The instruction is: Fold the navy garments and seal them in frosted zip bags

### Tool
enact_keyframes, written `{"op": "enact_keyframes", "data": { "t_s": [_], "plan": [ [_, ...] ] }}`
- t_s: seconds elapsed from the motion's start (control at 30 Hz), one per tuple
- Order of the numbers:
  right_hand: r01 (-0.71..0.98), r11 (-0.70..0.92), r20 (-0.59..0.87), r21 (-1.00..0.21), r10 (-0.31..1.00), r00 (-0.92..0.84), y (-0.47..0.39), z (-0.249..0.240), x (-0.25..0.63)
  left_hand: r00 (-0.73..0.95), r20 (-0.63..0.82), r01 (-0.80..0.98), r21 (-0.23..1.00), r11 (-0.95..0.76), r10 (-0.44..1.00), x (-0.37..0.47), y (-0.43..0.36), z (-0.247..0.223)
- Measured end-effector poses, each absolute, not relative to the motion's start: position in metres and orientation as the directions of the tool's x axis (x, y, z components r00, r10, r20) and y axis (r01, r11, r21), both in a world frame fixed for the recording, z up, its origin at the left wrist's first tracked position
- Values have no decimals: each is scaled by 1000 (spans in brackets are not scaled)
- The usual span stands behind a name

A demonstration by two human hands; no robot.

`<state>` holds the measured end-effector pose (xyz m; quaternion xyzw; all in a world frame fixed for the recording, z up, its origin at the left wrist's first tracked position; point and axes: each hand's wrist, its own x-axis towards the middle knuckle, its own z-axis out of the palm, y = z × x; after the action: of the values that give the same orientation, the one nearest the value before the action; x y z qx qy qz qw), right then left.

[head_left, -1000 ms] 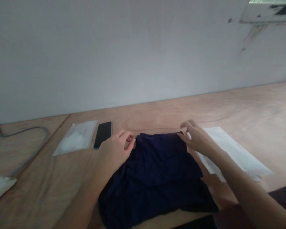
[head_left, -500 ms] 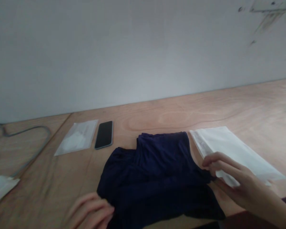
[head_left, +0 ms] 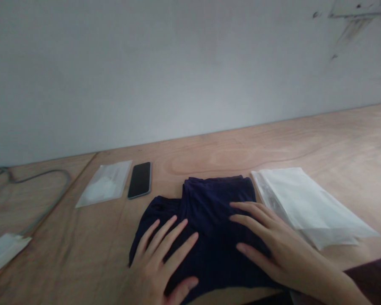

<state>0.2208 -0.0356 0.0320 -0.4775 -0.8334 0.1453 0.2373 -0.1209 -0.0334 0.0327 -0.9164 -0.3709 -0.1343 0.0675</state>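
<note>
A dark navy garment (head_left: 209,237), partly folded, lies on the wooden table in front of me. Its exact kind does not show. My left hand (head_left: 160,260) rests on its left part, fingers spread and palm down. On the right part lies my right hand (head_left: 266,241), also with fingers apart and nothing gripped. Just right of the garment is a stack of white plastic bags (head_left: 311,203), close to my right forearm. The near edge of the cloth is partly hidden beneath my hands.
A black phone (head_left: 140,180) lies beyond the garment to the left, beside a clear plastic bag with something white inside (head_left: 104,183). At far left are a grey cable (head_left: 55,203) and a white packet (head_left: 6,254). A pale wall (head_left: 184,72) bounds the table (head_left: 203,152) at the back.
My right hand has let go of the garment's right corner and moved left onto the cloth. My left hand has moved up and right from the lower left edge, now flat on it.
</note>
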Motion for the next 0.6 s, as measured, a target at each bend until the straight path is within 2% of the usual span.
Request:
{"op": "enact_keyframes", "data": {
  "t_s": [0.1,0.17,0.4,0.6],
  "plan": [
    [751,577,200,-322,817,-541,-16,14,203,721,180,688,-61,-723,670,-107,-15,28],
    [762,579,154,-290,814,-560,-9,3,202,714,143,697,-53,-716,685,-110,-10,23],
    [766,550,156,-334,833,-530,-9,-8,211,688,65,723,14,-690,722,-128,-9,12],
    [759,553,184,-342,832,-524,-7,-9,207,704,91,708,-6,-706,705,-124,-7,13]
  ]
}}
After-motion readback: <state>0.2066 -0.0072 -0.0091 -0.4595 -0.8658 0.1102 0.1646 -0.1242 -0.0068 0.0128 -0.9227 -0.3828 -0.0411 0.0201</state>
